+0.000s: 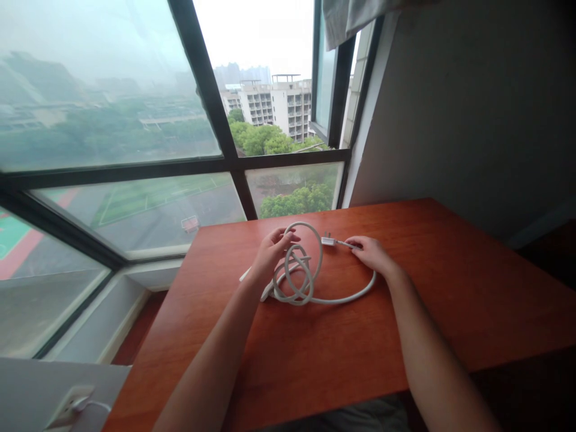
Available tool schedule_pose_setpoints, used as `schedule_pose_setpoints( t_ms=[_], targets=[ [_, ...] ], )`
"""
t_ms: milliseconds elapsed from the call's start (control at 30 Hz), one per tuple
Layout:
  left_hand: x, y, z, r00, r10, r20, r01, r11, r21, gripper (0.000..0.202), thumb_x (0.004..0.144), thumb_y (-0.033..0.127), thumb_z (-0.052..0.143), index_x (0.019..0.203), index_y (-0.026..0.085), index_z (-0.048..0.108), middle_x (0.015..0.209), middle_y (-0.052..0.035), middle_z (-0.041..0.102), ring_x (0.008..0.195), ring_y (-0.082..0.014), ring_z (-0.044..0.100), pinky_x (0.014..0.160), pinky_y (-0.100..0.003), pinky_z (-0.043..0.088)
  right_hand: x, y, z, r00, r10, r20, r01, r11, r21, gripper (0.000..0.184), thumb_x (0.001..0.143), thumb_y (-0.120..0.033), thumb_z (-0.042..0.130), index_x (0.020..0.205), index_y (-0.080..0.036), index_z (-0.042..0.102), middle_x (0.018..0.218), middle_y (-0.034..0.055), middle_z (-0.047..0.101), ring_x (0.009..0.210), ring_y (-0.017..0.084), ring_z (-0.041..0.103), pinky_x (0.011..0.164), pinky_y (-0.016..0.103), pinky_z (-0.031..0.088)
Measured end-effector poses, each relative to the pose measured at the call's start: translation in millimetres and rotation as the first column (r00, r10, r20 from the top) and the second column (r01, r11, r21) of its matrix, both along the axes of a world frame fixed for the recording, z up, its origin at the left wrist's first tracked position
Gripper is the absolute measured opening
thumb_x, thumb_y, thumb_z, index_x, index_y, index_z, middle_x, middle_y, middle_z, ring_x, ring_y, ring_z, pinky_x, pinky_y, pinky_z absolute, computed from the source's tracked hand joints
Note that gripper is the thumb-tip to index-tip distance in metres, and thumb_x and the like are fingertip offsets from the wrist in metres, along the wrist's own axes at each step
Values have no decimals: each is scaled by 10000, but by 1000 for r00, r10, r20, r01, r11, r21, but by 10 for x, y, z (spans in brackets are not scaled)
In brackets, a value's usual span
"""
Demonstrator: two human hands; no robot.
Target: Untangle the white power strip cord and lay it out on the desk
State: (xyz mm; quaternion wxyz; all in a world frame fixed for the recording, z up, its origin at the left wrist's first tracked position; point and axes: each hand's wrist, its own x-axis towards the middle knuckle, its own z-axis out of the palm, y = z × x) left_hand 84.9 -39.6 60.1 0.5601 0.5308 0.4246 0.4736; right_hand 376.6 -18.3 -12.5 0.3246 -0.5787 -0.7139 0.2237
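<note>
White rubber-sheathed power cable [292, 295] lies mid-surface on the red-brown wooden tabletop [450, 288]. Several small loops are gathered, with one larger loop standing upright above them. The left hand [270, 252], at 10 o'clock of the coil, is closed around the loop tops. The right hand [371, 252], at 2 o'clock, pinches the cord behind the pronged white plug [328, 240]. One loose run sweeps through 5 o'clock, so coiling appears mostly done, with that final length outstanding.

Smooth white plastic cable [310, 264], glossy wooden table [450, 270]
</note>
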Motion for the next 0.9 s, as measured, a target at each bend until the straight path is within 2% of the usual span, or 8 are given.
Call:
schedule_pose_setpoints(
  t_ms=[133,267,367,533,600,700,800,900],
  targets=[
    [-38,-50,34,959,149,-240,-107,978,179,372,813,439,603,1039,144,589,972,-100,647,832,-186,621,664,-269,487,-16,-13,45,995,28,100,-26,999,-30,282,750,-81,534,930,-180,726,974,67,725,910,204,641,816,285,456],
    [-113,-309,128,693,450,-563,-168,861,480,265,870,420,521,811,169,581,773,-37,612,710,-150,559,625,-246,395,-3,-30,95,996,5,93,2,998,-68,271,736,-75,525,883,-180,726,922,58,730,861,193,640,768,262,447],
    [-103,-586,170,546,395,-739,-14,886,464,370,915,447,442,675,185,548,585,5,537,547,-121,473,546,-245,285,16,-35,96,998,-61,28,63,993,-101,274,700,-80,529,865,-183,723,893,47,731,840,187,638,746,255,440],
    [-5,-814,102,406,297,-864,69,933,353,290,867,468,524,764,203,581,664,-6,623,569,-139,521,540,-250,236,43,-32,65,963,-185,-194,149,971,-186,286,593,-103,518,807,-164,698,822,37,710,774,174,618,694,251,435],
    [2,-798,60,444,258,-858,77,943,323,262,868,436,529,764,200,577,672,-11,627,577,-142,530,541,-246,251,44,-30,76,919,-215,-329,147,964,-220,277,558,-117,515,780,-159,675,791,32,694,752,169,606,665,251,431],
    [-19,-730,14,618,160,-770,96,956,276,259,886,414,508,769,194,578,684,-15,624,593,-139,548,544,-231,304,42,-36,137,825,-244,-510,132,960,-246,271,519,-129,537,765,-157,646,767,22,671,727,158,585,639,251,425],
    [-37,-665,-14,809,78,-583,59,975,212,283,884,446,517,793,184,572,668,-9,603,577,-133,559,528,-214,359,51,-53,234,718,-271,-641,131,957,-258,277,496,-137,579,768,-164,630,735,8,651,696,144,566,617,246,413],
    [-51,-610,-31,926,80,-368,-33,991,131,322,859,485,550,773,175,530,610,13,563,506,-110,526,483,-197,380,67,-81,323,608,-236,-758,114,971,-211,224,497,-130,611,717,-172,617,709,-7,628,686,125,549,614,232,401]
  ],
)
